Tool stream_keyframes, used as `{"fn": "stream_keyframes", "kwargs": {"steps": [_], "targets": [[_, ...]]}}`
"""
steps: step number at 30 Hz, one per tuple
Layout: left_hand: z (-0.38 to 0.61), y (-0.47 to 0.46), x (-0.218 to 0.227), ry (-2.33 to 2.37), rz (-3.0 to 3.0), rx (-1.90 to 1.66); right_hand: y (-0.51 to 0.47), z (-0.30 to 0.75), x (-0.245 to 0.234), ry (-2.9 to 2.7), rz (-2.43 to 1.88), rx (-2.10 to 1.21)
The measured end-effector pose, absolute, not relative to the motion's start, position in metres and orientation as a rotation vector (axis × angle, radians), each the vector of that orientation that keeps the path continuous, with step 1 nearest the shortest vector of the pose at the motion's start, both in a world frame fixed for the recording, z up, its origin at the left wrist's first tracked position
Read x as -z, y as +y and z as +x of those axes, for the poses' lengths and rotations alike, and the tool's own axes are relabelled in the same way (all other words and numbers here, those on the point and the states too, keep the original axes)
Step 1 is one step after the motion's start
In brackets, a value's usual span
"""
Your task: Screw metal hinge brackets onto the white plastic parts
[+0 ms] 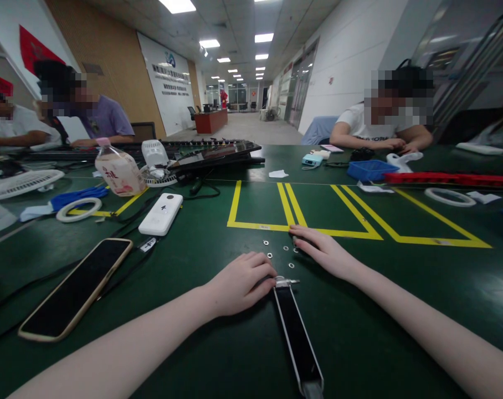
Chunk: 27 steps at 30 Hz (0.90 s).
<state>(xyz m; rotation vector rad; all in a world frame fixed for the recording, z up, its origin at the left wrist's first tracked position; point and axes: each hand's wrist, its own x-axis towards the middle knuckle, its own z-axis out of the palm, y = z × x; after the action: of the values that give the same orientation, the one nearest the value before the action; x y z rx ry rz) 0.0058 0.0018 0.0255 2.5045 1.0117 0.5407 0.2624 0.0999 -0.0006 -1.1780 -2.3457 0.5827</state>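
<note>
My left hand [248, 281] has its fingers curled, thumb and fingertips at the silver metal end of a long black bar with silver edges [297, 335]. The bar lies on the table and points toward me. A short metal pin [295, 281] sticks out sideways at that end. My right hand [324, 250] rests low over the table with its fingers stretched forward, thumb and index finger apart. Just left of those fingertips lie several small metal washers [291, 265]. One washer [296, 250] is partly covered by the right thumb.
Yellow tape outlines [305, 230] mark the green table [218, 354]. At left are a phone [77, 288], a white power bank [160, 214], cables, a tape roll [79, 210] and a bottle [118, 169]. A blue basket [371, 169] stands at right. Other people sit across the table.
</note>
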Motion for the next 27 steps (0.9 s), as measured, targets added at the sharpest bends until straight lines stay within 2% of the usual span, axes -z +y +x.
{"fn": "stream_keyframes", "kwargs": {"steps": [2,4,8,15,27], "targets": [[0.006,0.002,-0.025,1.012,2.503,-0.537,0.105,0.268,0.001,-2.270,-1.211,-0.496],[0.006,0.003,-0.025,1.009,2.498,-0.528,0.117,0.286,0.001,-2.173,-1.363,-0.273],[0.005,0.003,-0.025,1.007,2.484,-0.522,0.146,0.346,0.002,-2.123,-1.972,0.195],[0.004,-0.001,-0.031,0.969,2.529,-0.439,0.147,0.377,-0.004,-2.176,-2.087,0.126],[0.003,-0.003,-0.035,0.939,2.521,-0.411,0.124,0.317,-0.008,-2.369,-1.697,0.128]]}}
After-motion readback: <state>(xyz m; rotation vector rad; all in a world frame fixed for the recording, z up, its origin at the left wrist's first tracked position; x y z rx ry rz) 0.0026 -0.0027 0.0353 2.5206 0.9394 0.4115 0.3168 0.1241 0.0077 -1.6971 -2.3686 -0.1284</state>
